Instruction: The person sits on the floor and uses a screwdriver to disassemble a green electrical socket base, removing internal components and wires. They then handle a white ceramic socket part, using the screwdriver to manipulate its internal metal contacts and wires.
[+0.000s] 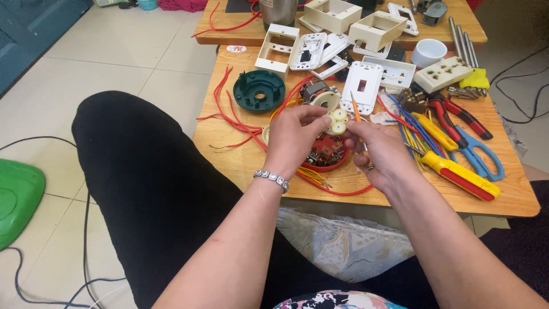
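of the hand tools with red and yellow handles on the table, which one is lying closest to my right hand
The yellow screwdriver with the red stripe, lying diagonally just right of your right hand. The red-handled pliers and the blue scissors lie farther out.

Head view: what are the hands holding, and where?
Both hold a small cream plastic gear piece: left hand pinches its left edge, right hand its right edge, with an orange-handled screwdriver also in the right hand.

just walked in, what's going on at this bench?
A person seated at a low wooden table holds a small cream plastic gear part between both hands, left hand and right hand. The right hand also holds a thin orange-handled tool. Below the hands sits a red round tray of small parts. Around it lie red wires, a green round cover, white switch plates, and a yellow screwdriver.
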